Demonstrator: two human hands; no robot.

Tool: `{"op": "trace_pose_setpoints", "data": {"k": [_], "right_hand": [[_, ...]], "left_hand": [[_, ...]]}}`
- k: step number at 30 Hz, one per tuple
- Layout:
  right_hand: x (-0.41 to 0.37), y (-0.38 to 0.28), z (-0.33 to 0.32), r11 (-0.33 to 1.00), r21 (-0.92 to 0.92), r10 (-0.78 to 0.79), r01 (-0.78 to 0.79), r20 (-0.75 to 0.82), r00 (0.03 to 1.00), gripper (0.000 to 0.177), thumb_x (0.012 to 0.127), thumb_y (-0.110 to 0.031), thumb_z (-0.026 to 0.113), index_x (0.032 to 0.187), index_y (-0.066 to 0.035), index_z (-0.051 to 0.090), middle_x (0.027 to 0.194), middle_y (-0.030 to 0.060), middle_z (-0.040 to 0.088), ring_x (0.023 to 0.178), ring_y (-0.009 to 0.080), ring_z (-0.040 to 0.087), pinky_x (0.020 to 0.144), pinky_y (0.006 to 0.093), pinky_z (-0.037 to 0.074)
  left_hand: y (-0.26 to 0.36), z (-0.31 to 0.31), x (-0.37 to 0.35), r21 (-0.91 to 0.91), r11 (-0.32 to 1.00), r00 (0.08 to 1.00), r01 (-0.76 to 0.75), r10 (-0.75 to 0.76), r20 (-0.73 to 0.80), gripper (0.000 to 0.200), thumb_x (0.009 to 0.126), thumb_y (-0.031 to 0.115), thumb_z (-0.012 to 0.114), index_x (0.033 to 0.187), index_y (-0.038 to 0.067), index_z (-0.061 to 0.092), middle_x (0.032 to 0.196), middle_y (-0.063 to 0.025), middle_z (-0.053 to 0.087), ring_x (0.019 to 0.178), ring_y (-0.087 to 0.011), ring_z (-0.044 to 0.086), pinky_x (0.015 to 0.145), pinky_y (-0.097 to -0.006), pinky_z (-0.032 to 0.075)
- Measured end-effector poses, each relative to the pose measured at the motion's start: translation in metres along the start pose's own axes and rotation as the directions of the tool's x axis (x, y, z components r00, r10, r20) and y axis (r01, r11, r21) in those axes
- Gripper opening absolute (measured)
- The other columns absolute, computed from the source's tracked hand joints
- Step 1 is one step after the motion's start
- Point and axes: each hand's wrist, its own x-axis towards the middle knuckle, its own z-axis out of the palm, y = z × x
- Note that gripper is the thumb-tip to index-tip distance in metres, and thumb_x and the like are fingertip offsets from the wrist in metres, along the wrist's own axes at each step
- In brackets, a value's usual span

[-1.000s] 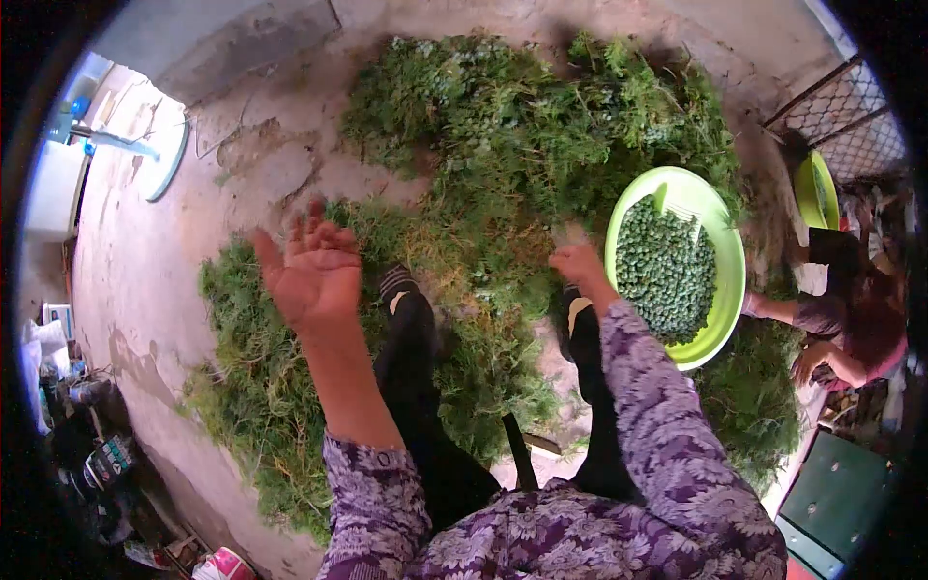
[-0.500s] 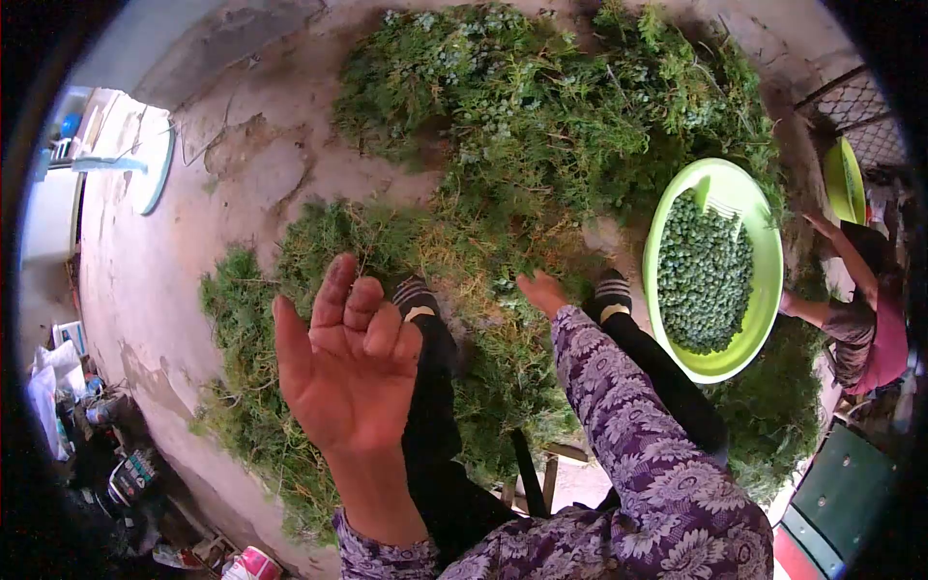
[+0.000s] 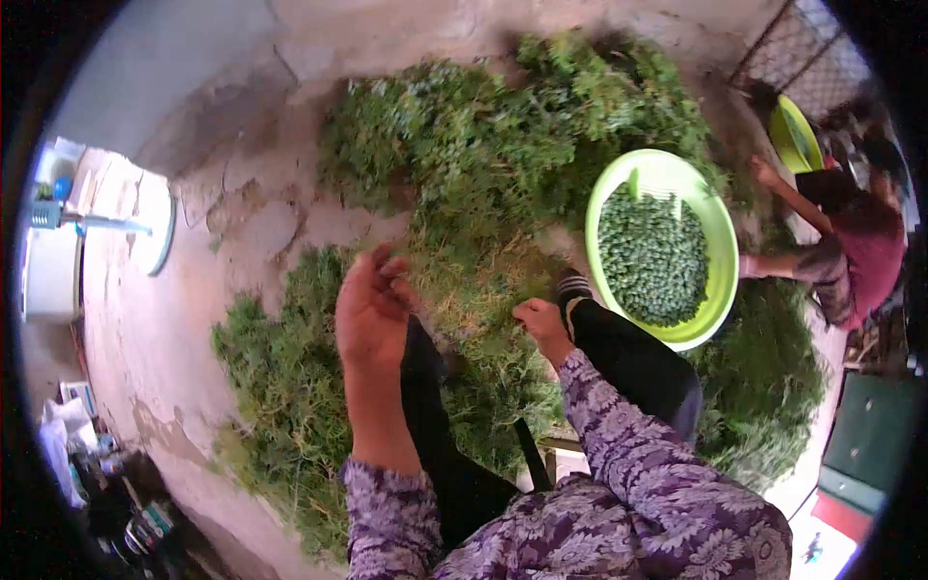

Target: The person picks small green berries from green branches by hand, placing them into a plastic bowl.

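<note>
My left hand (image 3: 375,307) is raised in front of me over cut evergreen branches, its fingers loosely bent and apart, with nothing visible in it. Low over the greenery between my legs is my right hand (image 3: 544,324). Its fingers are drawn together; anything between them is too small or hidden to make out. Close to its right stands a light green basin (image 3: 723,261), partly filled with small round green berries (image 3: 652,261). A large pile of berry-bearing branches (image 3: 454,126) lies ahead, and another heap of cut branches (image 3: 280,377) lies at my left.
Another person (image 3: 865,242) sits at the right, an arm stretched toward the branches, near a second green basin (image 3: 797,135). More branches (image 3: 764,387) lie behind my basin. Clutter (image 3: 126,493) stands at the lower left, and a dark green box (image 3: 870,425) at the lower right.
My left hand has turned from palm-up, its fingers bending. My right hand has drawn back slightly and its fingers have come together. The basin and surroundings have shifted left in view.
</note>
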Motion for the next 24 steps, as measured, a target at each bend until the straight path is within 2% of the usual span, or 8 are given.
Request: {"op": "trace_pose_setpoints", "data": {"k": [2, 5, 9, 11, 12, 14, 19, 24], "right_hand": [[-0.027, -0.033, -0.018, 0.963, 0.256, 0.058, -0.09, 0.129, 0.99, 0.021, 0.073, -0.019, 0.061, 0.078, 0.002, 0.06, 0.067, 0.0014, 0.057, 0.062, 0.0101, 0.051, 0.057, 0.0267, 0.039], [-0.082, -0.093, -0.054, 0.983, 0.16, -0.109, 0.087, 0.13, 0.986, 0.02, 0.078, -0.02, 0.058, 0.077, 0.0, 0.059, 0.068, -0.0019, 0.054, 0.064, 0.0068, 0.046, 0.06, 0.0236, 0.037], [-0.147, -0.13, -0.094, 0.946, 0.172, -0.309, 0.274, 0.23, 0.923, 0.02, 0.08, -0.02, 0.055, 0.069, -0.002, 0.056, 0.065, -0.0032, 0.051, 0.063, 0.0054, 0.042, 0.058, 0.0228, 0.034], [-0.179, -0.138, -0.105, 0.921, 0.257, -0.362, 0.293, 0.282, 0.889, 0.021, 0.08, -0.02, 0.054, 0.069, -0.002, 0.056, 0.065, -0.0031, 0.051, 0.064, 0.0055, 0.042, 0.059, 0.0229, 0.035], [-0.196, -0.143, -0.109, 0.898, 0.328, -0.401, 0.292, 0.343, 0.849, 0.021, 0.081, -0.02, 0.053, 0.069, -0.002, 0.056, 0.065, -0.003, 0.051, 0.064, 0.0057, 0.042, 0.06, 0.023, 0.035], [-0.216, -0.144, -0.112, 0.871, 0.355, -0.457, 0.339, 0.334, 0.824, 0.023, 0.082, -0.022, 0.052, 0.069, -0.003, 0.055, 0.065, -0.0023, 0.051, 0.063, 0.0057, 0.042, 0.06, 0.0225, 0.035], [-0.253, -0.153, -0.131, 0.856, 0.388, -0.5, 0.341, 0.458, 0.735, 0.027, 0.084, -0.026, 0.052, 0.072, -0.003, 0.058, 0.067, -0.0024, 0.054, 0.065, 0.0057, 0.045, 0.062, 0.0214, 0.037], [-0.276, -0.153, -0.151, 0.789, 0.513, -0.579, 0.339, 0.435, 0.689, 0.028, 0.084, -0.03, 0.053, 0.082, -0.003, 0.06, 0.074, -0.0005, 0.057, 0.071, 0.0073, 0.049, 0.067, 0.0227, 0.039]], "left_hand": [[-0.017, 0.007, 0.0, 0.427, 0.903, 0.993, -0.04, 0.082, -0.082, 0.026, 0.084, 0.025, 0.053, 0.096, 0.002, 0.055, 0.08, -0.0029, 0.057, 0.06, -0.0098, 0.046, 0.055, -0.0244, 0.038], [-0.046, -0.002, -0.022, 0.78, 0.625, 0.998, -0.012, 0.061, -0.033, 0.022, 0.082, 0.023, 0.056, 0.091, 0.003, 0.058, 0.077, -0.0002, 0.056, 0.063, -0.0069, 0.046, 0.057, -0.0229, 0.038], [-0.078, 0.032, -0.091, 0.834, 0.551, 1.0, 0.002, -0.02, 0.011, 0.021, 0.08, 0.025, 0.057, 0.081, 0.004, 0.057, 0.072, 0.0035, 0.051, 0.063, -0.0041, 0.042, 0.058, -0.0207, 0.034], [-0.082, 0.047, -0.121, 0.898, 0.44, 0.981, -0.016, -0.168, 0.1, 0.047, 0.077, 0.036, 0.058, 0.105, -0.002, 0.053, 0.093, -0.0065, 0.057, 0.085, -0.0145, 0.05, 0.079, -0.0296, 0.038], [-0.082, 0.057, -0.135, 0.903, 0.429, 0.98, -0.032, -0.164, 0.113, 0.047, 0.077, 0.036, 0.058, 0.105, -0.002, 0.053, 0.093, -0.0065, 0.057, 0.085, -0.0145, 0.05, 0.079, -0.0296, 0.038], [-0.081, 0.076, -0.16, 0.909, 0.417, 0.987, -0.015, -0.14, 0.081, 0.024, 0.079, 0.028, 0.058, 0.071, 0.007, 0.05, 0.066, 0.0072, 0.039, 0.063, -0.0036, 0.035, 0.057, -0.019, 0.03], [-0.087, 0.099, -0.202, 0.835, 0.55, 0.962, 0.004, -0.231, 0.147, 0.024, 0.077, 0.027, 0.061, 0.083, 0.004, 0.058, 0.074, 0.0037, 0.052, 0.066, -0.0062, 0.045, 0.062, -0.0213, 0.037], [-0.091, 0.119, -0.223, 0.709, 0.644, 0.935, -0.287, 0.029, 0.352, 0.028, 0.077, 0.016, 0.061, 0.099, 0.001, 0.054, 0.091, -0.0043, 0.058, 0.083, -0.0132, 0.054, 0.072, -0.0272, 0.043]]}}
